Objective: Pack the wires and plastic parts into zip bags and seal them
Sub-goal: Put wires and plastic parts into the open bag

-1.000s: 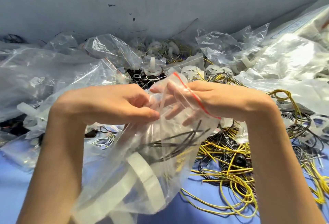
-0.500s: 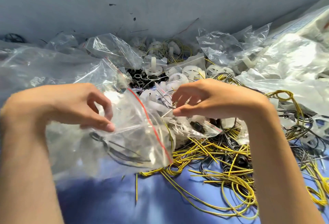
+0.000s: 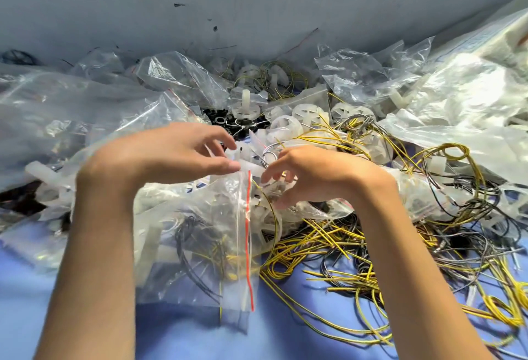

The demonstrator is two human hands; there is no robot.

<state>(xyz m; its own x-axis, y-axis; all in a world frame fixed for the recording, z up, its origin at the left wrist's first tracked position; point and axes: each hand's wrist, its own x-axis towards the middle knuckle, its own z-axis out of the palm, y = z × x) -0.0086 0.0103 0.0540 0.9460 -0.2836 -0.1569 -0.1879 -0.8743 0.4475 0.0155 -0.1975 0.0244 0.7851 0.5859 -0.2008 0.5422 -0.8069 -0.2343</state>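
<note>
Left hand point(image 3: 163, 156) at zip bag point(image 3: 200, 245) | right hand point(image 3: 320, 176) over plastic parts point(image 3: 287, 128)

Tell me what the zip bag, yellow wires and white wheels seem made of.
The zip bag: thin clear plastic film, glossy and crinkled, red seal line. The yellow wires: smooth, probably plastic insulation, bending in loose loops; core unseen. The white wheels: translucent, likely moulded plastic, matte.
</note>
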